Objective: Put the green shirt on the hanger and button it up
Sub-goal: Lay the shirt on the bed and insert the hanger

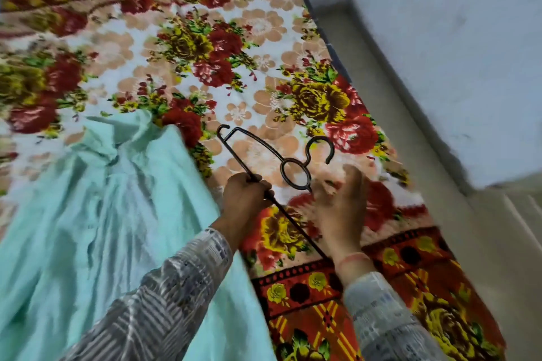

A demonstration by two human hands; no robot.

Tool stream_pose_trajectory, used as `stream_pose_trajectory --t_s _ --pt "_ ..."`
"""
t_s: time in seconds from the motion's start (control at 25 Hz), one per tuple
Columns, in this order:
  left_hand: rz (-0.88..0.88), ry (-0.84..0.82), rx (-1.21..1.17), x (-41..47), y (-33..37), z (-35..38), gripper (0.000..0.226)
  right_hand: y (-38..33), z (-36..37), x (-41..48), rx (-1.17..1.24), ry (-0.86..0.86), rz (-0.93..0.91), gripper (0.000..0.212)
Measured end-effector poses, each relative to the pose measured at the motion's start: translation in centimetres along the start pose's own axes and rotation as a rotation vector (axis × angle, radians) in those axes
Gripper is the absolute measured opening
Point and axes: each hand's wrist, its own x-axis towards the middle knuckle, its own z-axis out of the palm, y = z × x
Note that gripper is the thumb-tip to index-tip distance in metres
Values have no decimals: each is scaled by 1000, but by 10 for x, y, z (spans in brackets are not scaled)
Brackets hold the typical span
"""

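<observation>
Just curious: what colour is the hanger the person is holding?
Black, or very dark metal; the hanger shows in the head view.

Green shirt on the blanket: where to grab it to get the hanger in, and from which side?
Pinch the collar, at the far end of the green shirt: it stands up bunched, while the body lies flat on the floral blanket. Probably come from the shirt edge nearest the hanger, since the left hand grips it right beside that edge.
</observation>
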Motion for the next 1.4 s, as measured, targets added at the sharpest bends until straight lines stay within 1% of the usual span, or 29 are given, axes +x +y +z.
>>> stream_pose_trajectory --t_s 0.04,0.08,0.12,0.16,0.24,0.32,0.36,0.4,0.44,0.48,0.52,0.56,0.64,0.68,0.72,0.76,0.8,0.88,0.92,0.96,1.0,1.04,1.12,1.2,1.24,1.32,1.4 --pt "2 21 -36 5 6 -23 9 -21 16 0 135 -177 121 36" --pt "6 44 -47 10 11 -45 11 -41 33 -2 225 -331 196 27" --pt "9 68 -62 14 13 -67 12 -60 48 -6 246 -420 171 24" --pt "16 105 -76 21 17 -97 13 -82 71 -13 236 -460 74 24" --pt "37 172 -137 36 24 -166 12 -130 122 -33 198 -487 -105 20" --pt "55 199 -165 56 28 -227 4 -167 172 -48 193 -478 -177 23" --pt "79 220 -125 69 29 -258 11 -183 195 -54 192 -445 -163 29" --pt "118 251 -20 81 30 -283 19 -193 213 -56 179 -376 -153 36" --pt "162 294 138 91 34 -306 24 -199 226 -55 147 -309 -158 40" --pt "223 325 311 104 36 -329 25 -205 238 -54 113 -257 -168 41" --pt "309 312 483 118 38 -347 28 -210 245 -52 65 -226 -172 39" --pt "362 254 633 132 39 -361 34 -213 251 -50 13 -203 -167 35" --pt "330 113 878 155 39 -377 49 -218 260 -49 -79 -181 -138 31" --pt "307 74 969 164 37 -380 56 -220 264 -50 -133 -182 -114 30" --pt "301 71 1014 171 36 -383 62 -220 264 -51 -179 -190 -99 30" --pt "309 95 1017 174 33 -385 65 -219 262 -52 -221 -204 -94 31" --pt "334 137 932 176 33 -390 62 -218 258 -52 -263 -219 -105 31" --pt "410 280 696 177 35 -408 57 -222 252 -50 -321 -280 -136 30" --pt "477 352 592 178 36 -418 55 -228 252 -48 -316 -326 -155 28" --pt "539 382 521 175 38 -425 53 -234 256 -44 -302 -385 -188 27" --pt "601 370 477 171 40 -429 52 -243 265 -41 -300 -459 -227 28" --pt "650 320 459 166 44 -429 53 -254 278 -38 -299 -535 -263 28" --pt "708 160 476 154 50 -420 61 -274 311 -34 -245 -665 -297 25" --pt "746 40 534 146 51 -413 67 -294 350 -31 -177 -747 -300 20" --pt "739 16 548 146 49 -410 70 -302 369 -29 -171 -779 -308 20" --pt "653 3 559 152 43 -411 72 -315 401 -24 -187 -837 -312 23" --pt "572 -14 583 159 35 -421 67 -323 424 -19 -245 -879 -309 21"
